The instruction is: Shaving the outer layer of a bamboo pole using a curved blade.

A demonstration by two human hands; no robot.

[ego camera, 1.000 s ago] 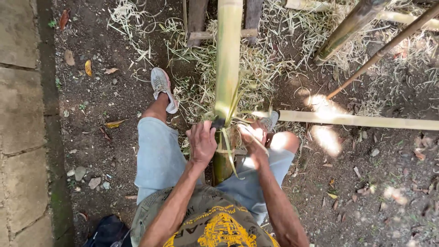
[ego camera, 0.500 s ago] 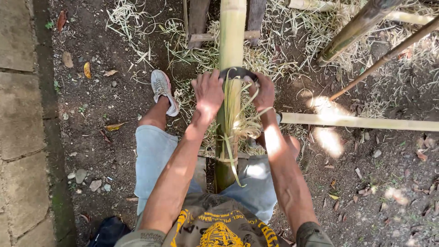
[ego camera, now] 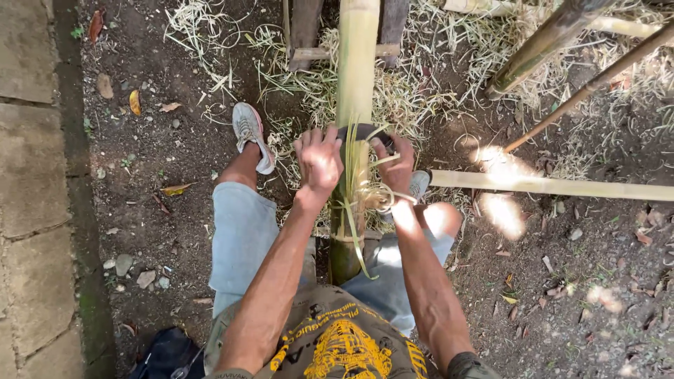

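Seated on bare dirt, legs either side of a long bamboo pole [ego camera: 356, 77] that runs from the lap up to the top centre of the frame – steadied that way for scraping. Left hand [ego camera: 319, 163] and right hand [ego camera: 395, 165] closed on the two ends of a dark curved blade [ego camera: 361, 131] laid across the pole at mid-frame, fingers curled tight, pressing from both sides. Pole pale yellow above the blade, greener and darker below, with thin peeled strips [ego camera: 354, 210] curling off it. More shavings [ego camera: 400, 91] strewn around upper centre – grey shoe [ego camera: 250, 133] planted to the left
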